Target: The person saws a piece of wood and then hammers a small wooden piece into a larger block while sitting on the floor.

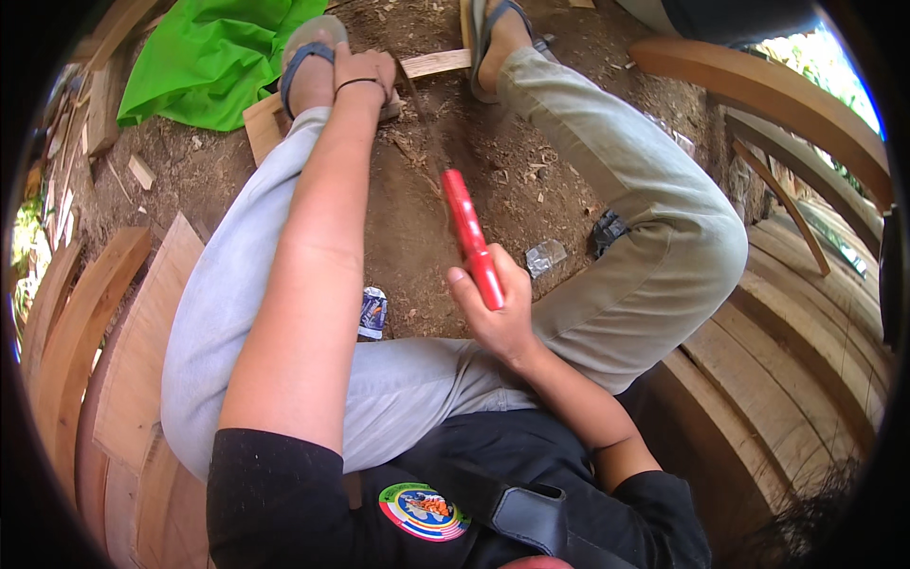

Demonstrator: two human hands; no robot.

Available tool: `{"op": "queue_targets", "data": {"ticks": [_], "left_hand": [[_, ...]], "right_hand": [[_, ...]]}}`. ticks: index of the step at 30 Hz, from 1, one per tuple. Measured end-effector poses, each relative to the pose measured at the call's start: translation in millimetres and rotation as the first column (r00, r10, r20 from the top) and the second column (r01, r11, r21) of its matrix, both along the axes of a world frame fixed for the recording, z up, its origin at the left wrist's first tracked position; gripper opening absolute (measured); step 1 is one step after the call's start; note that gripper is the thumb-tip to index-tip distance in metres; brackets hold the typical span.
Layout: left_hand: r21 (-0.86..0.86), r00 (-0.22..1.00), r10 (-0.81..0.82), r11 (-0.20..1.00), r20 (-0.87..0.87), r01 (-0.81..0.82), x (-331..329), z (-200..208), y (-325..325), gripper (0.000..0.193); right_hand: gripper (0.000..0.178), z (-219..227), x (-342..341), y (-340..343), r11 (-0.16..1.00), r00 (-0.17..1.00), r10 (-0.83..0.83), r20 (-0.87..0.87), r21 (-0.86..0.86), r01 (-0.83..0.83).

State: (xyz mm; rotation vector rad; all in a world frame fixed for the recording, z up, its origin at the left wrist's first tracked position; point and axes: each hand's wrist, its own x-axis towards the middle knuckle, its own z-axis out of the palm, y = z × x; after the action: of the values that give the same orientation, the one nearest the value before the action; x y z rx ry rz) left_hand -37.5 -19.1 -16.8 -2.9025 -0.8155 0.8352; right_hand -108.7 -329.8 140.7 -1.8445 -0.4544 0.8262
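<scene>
My right hand (500, 308) is wrapped round the red handle (464, 223) of a long, thin-bladed tool that looks like a saw. Its dark blade (422, 109) slants up and away toward my left hand; the blade is smeared and I cannot make out teeth. Beside my left foot, my left hand (365, 73) bears down with curled fingers on a wooden board (261, 128). That board lies partly under my sandalled foot (311, 66), and the fingertips are mostly hidden. A pale wood strip (436, 64) extends rightward from near the blade toward my other foot.
Bright green cloth (204, 66) lies at the far left. Curved wooden pieces stand at the left (90, 322) and right (758, 104). Wooden slats (777, 370) run along my right. Wood chips, a blue wrapper (373, 313), clear plastic (545, 257) and black plastic (608, 230) litter the dirt ground.
</scene>
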Motion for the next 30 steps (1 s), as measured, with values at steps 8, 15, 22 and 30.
{"op": "queue_targets", "data": {"ticks": [8, 15, 22, 30], "left_hand": [[0.102, 0.995, -0.096, 0.990, 0.031, 0.093, 3, -9, -4, 0.029], [0.107, 0.994, -0.106, 0.989, 0.032, 0.102, 5, -9, -5, 0.035], [0.074, 0.998, -0.063, 0.995, -0.020, 0.064, -4, -1, 4, 0.038], [0.023, 0.997, -0.074, 0.997, -0.008, 0.075, 0, 1, 1, 0.031]], "right_hand": [[0.017, 0, 11, 2, 0.990, 0.988, -0.126, -0.084, 0.046, 0.130], [0.018, 16, 33, 3, 0.988, 0.988, -0.153, 0.026, -0.028, 0.154], [0.022, 27, 62, -10, 0.912, 0.962, -0.270, 0.041, 0.332, 0.242], [0.024, -124, 89, 104, 0.908, 0.962, -0.261, 0.076, 0.358, 0.218]]}}
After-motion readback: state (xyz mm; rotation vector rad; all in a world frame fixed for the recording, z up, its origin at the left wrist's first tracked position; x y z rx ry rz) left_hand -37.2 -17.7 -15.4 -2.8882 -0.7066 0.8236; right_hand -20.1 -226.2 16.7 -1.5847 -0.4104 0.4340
